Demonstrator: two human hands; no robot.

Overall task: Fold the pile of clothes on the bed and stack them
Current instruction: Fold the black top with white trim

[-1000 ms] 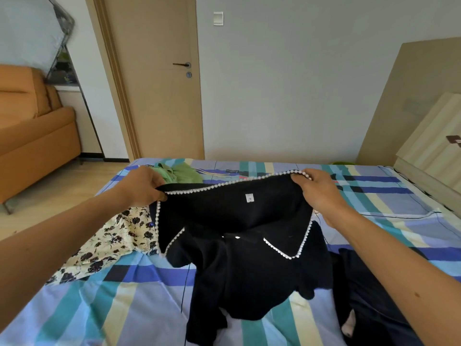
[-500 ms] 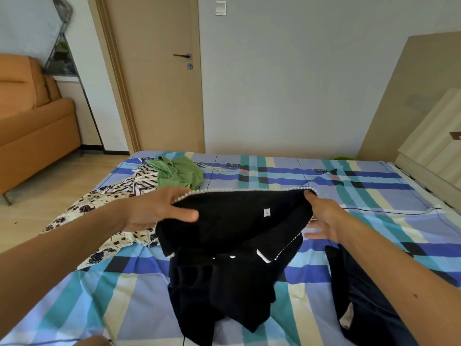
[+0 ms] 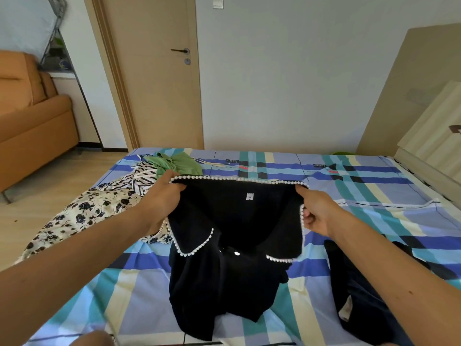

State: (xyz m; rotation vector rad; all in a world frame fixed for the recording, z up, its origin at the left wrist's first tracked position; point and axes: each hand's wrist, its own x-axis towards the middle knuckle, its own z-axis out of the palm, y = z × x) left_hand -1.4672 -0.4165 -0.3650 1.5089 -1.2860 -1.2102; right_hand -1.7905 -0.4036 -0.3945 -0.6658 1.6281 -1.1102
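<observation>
Above the bed [image 3: 374, 196], left hand [image 3: 164, 196] and right hand [image 3: 315, 212] each pinch the black top [image 3: 234, 236] by its collar.

- The left hand [image 3: 164, 196], which half a second ago lay with its thumb stretched along the top of the black garment [image 3: 237, 270], now grips the left corner of the pearl-trimmed collar edge [image 3: 239, 179]
- The right hand [image 3: 316, 213], then loose with its fingers spread, now pinches the right corner of that edge
- The two pearl-edged collar points, bunched up half a second ago, hang spread open again as they did a second ago
- The garment's body below hangs flatter and less crumpled
</observation>
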